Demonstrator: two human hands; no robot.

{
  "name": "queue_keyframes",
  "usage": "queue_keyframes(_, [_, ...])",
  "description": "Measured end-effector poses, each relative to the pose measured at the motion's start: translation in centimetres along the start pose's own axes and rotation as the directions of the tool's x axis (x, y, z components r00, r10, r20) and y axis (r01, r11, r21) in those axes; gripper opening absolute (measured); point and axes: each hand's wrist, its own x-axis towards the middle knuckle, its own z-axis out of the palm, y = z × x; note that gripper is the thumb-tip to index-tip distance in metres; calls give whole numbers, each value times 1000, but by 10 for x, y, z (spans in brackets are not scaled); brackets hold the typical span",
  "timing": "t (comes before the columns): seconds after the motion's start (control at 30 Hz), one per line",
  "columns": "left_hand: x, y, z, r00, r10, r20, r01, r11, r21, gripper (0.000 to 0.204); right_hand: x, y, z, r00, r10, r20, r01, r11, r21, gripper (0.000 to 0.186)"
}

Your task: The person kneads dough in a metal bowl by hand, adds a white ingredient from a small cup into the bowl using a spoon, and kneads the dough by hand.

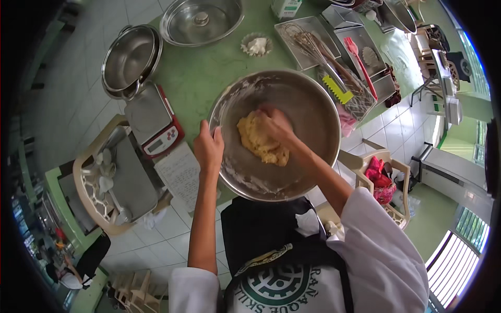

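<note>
A lump of yellowish dough (255, 138) lies in a large steel mixing bowl (313, 151) at the table's front edge. My right hand (275, 125) is down in the bowl, its curled fingers pressed into the dough's upper right side; the fingertips are hidden. At the bowl's left rim, my left hand (210, 143) grips the edge, thumb up along it. Whitish smears coat the bowl's inner wall, mostly at the left.
Left of the bowl are a red-and-white kitchen scale (162, 141), a handwritten sheet (179, 172) and nested steel pans (128, 60). A steel basin (201, 39) and a paper cup (255, 45) stand beyond. Rectangular pans (308, 31) with a whisk (318, 52) lie right.
</note>
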Motion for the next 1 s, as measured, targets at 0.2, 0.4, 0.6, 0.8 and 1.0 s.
queue_keyframes(0.2, [-4, 2, 7, 998, -57, -16, 57, 997, 56, 23, 12, 4, -13, 988, -24, -154, -13, 971, -237, 38])
queue_keyframes(0.4, [-10, -6, 5, 996, -15, -83, 19, 999, 38, 23, -28, -41, 4, 987, 49, 155, 20, 910, -414, 45])
queue_keyframes(0.6, [-12, -14, 4, 992, -33, -120, 37, 999, 27, 23, -115, -18, -13, 652, -668, 357, 700, 352, -621, 25])
queue_keyframes(0.8, [-12, -8, 4, 998, -53, -19, 54, 998, 38, 22, -104, 32, -10, 836, -547, -48, 429, 705, -564, 20])
queue_keyframes(1.0, [-13, 3, 2, 996, -89, 2, 88, 994, 66, 19, -33, 34, 26, 867, -498, -27, 405, 734, -545, 28])
